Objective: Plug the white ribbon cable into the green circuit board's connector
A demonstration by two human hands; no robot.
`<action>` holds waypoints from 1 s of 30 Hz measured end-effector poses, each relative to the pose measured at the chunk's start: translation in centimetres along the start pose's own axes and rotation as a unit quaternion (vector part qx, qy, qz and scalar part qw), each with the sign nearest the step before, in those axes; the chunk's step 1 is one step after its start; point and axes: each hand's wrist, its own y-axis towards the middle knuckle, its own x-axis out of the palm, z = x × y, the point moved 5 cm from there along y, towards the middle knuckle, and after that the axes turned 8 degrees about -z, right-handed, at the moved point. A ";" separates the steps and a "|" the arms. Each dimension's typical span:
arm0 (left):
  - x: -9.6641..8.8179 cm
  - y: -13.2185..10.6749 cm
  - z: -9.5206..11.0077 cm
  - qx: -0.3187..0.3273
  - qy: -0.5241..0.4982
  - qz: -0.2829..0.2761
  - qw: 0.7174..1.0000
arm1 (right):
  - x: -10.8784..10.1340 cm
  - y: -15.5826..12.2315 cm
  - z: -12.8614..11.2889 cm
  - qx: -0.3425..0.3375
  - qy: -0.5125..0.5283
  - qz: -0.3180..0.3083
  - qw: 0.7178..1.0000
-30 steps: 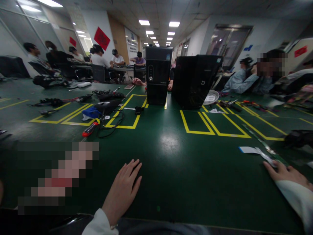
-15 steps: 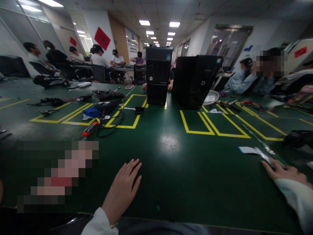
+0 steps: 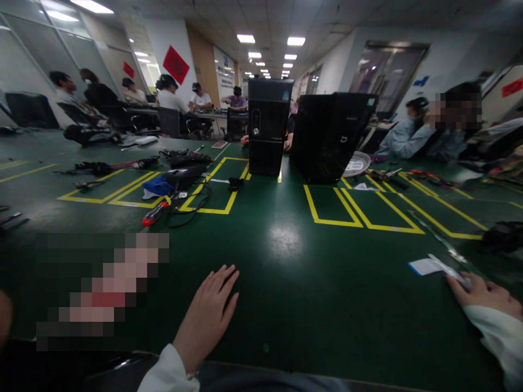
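My left hand (image 3: 209, 317) lies palm down on the dark green tabletop (image 3: 327, 305), fingers stretched out, with nothing in it. At the right, my right hand (image 3: 486, 294) has its fingers bent over one end of a flat white ribbon cable (image 3: 427, 265) with a blue tip. The cable's free end points left; the gripped part is hidden under the fingers. Just beyond that hand, a long thin strip (image 3: 439, 239) lies on the table.
Two black computer towers (image 3: 267, 125) (image 3: 327, 136) stand at the back middle. Left of them are a red-handled screwdriver (image 3: 154, 214), a blue item (image 3: 159, 186) and black cables (image 3: 188, 218). Yellow tape (image 3: 337, 222) marks rectangles. A white basket (image 3: 357, 163) and several people are farther back.
My right hand has drawn slightly nearer to me, and the ribbon cable has moved with it. My left hand stays in place. The view has turned slightly left.
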 end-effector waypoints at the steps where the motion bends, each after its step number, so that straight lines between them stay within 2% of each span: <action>1: -0.1 0.0 0.0 0.000 0.000 0.001 1.000 | -0.2 -0.4 0.1 -0.005 0.014 0.017 1.000; 3: -0.2 0.0 0.1 0.000 0.001 0.002 1.000 | -0.6 -0.8 0.1 -0.024 0.035 0.035 0.998; 9: -0.3 0.1 0.2 0.000 -0.004 -0.004 1.000 | -0.7 -0.6 -1.3 -0.171 0.009 0.030 0.985; 12: -0.2 0.1 0.2 -0.004 -0.003 -0.007 1.000 | -0.6 -0.9 -2.9 -0.248 0.035 0.032 0.968; 15: -0.2 0.1 0.2 -0.003 -0.001 -0.008 1.000 | -0.6 -2.2 -5.4 -0.318 0.084 0.007 0.944; 19: -0.3 0.1 0.2 0.001 0.000 -0.003 1.000 | -1.2 -6.2 -10.2 -0.446 0.128 0.004 0.886; 24: -0.4 0.1 0.2 0.003 -0.003 0.003 1.000 | -2.4 -13.1 -16.9 -0.602 0.160 0.024 0.782; 27: -0.3 0.1 0.2 0.004 -0.006 0.003 1.000 | -3.2 -17.4 -20.9 -0.667 0.179 0.016 0.723; 30: -0.2 0.1 0.1 0.004 -0.004 -0.004 1.000 | -4.0 -21.5 -24.7 -0.712 0.184 0.000 0.678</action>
